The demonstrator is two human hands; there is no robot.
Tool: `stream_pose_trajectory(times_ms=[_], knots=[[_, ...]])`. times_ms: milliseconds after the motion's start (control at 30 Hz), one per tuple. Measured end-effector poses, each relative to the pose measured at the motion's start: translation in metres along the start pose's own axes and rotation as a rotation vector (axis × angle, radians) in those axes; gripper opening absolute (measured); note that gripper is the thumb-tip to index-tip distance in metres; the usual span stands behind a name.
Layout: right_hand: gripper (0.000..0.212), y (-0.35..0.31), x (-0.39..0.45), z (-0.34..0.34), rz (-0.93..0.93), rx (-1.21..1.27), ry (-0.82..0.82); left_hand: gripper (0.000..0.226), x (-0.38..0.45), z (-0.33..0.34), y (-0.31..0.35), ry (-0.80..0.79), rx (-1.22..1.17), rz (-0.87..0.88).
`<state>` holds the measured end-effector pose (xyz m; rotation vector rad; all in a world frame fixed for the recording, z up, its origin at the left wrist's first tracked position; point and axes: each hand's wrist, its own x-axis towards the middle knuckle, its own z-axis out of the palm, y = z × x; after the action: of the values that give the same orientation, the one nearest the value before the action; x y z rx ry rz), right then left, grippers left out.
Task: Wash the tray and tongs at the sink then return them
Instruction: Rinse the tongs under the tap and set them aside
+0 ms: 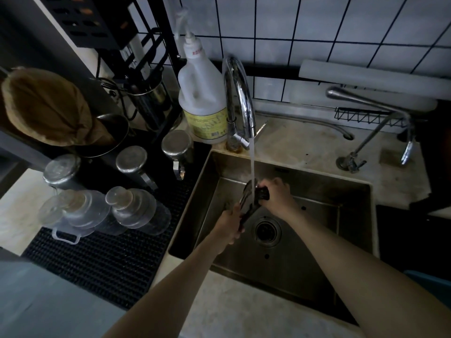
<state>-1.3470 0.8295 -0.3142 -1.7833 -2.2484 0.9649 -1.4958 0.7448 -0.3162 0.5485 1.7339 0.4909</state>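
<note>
Over the steel sink (351, 230) my left hand (228, 226) grips the lower end of the dark metal tongs (247, 200), which slant up toward the water stream. My right hand (277, 195) is closed on a dark scrubbing pad (263, 194) pressed against the upper part of the tongs. Water runs from the curved chrome faucet (240, 98) onto the tongs' tip. No tray is in view.
A large white soap bottle (201, 93) stands left of the faucet. Metal-lidded jars (131, 159) and glass containers (136, 211) sit on a black ribbed mat (97, 262) at left. A second thin tap (366, 147) and a wire rack (366, 117) are at right. The drain (267, 231) lies below the hands.
</note>
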Motion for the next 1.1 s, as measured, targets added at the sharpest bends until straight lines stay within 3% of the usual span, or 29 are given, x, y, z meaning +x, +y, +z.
stream_pose_trajectory(times_ms=[200, 367, 600, 733, 867, 1100], knots=[[0.037, 0.011, 0.016, -0.005, 0.207, 0.126, 0.114, 0.03, -0.003, -0.007, 0.0, -0.095, -0.085, 0.014], [0.041, 0.017, 0.017, -0.011, 0.229, 0.151, 0.148, 0.027, -0.005, -0.004, 0.003, -0.133, -0.084, 0.063], [0.04, 0.023, 0.013, -0.021, 0.156, 0.199, 0.133, 0.03, -0.006, 0.002, 0.007, -0.077, -0.007, 0.153], [0.04, 0.021, 0.01, -0.026, 0.083, 0.238, 0.118, 0.023, 0.003, 0.004, 0.006, -0.107, -0.122, 0.132], [0.043, 0.016, 0.009, -0.03, 0.015, 0.277, 0.127, 0.037, 0.008, 0.008, 0.006, -0.115, -0.132, 0.101], [0.039, 0.003, 0.007, -0.029, -0.119, 0.253, 0.038, 0.023, 0.008, 0.008, 0.006, -0.098, -0.188, 0.052]])
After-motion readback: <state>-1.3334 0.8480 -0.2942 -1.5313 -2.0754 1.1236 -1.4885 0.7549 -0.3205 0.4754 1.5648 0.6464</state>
